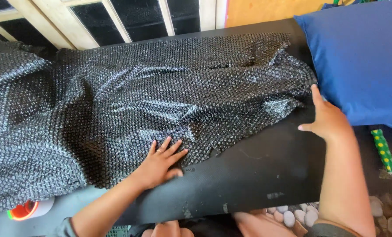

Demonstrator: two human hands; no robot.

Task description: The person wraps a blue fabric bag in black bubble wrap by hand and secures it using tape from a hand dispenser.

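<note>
Bubble wrap (161, 96): clear sheet, spread rumpled over black panel (257, 171); long axis runs L–R across view.
L hand (161, 163): flat on wrap's near edge, fingers (175, 148) spread, pressing down; nothing pinched.
R hand (327, 120): at wrap's right end, fingers extended, tips touching the bunched corner; no pinch seen.
Key relation: wrap lies ahead of L hand, left of R hand; both hands touching it.
Nearby: blue cushion (358, 61) just right of R hand; tape roll (29, 210) bottom left.
</note>
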